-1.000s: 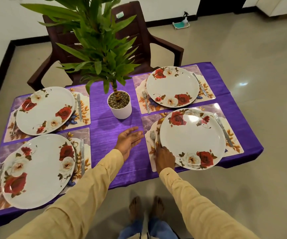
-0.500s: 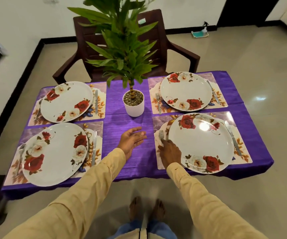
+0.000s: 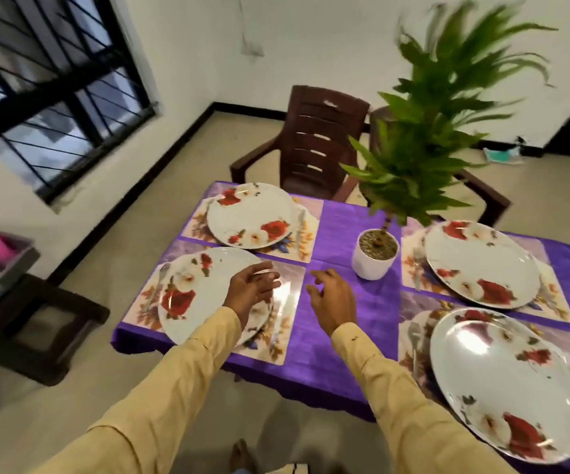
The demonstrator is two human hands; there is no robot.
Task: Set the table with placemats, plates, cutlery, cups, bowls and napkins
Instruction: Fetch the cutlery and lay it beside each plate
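I see my left hand [image 3: 251,289] with loose, spread fingers, holding nothing, above the right edge of the plate [image 3: 205,319] at the middle left of the frame. My right hand [image 3: 333,297] hangs near it, also relaxed and empty, over the purple bench [image 3: 338,354]. Three other plates [image 3: 482,265] lie on placemats [image 3: 288,302] with forks [image 3: 413,333]. A potted plant [image 3: 374,261] stands between them.

Table [image 3: 297,378] covered by purple cloth [image 3: 341,230], cloth hanging over near edge. On cloth: first placemat [image 3: 288,295] (glossy, flower print) under left hand [image 3: 249,292]; second placemat [image 3: 311,213] beyond it; third placemat [image 3: 410,244] and fourth placemat [image 3: 408,311] right of right hand [image 3: 333,299]; white pot [image 3: 370,265] just beyond right hand.
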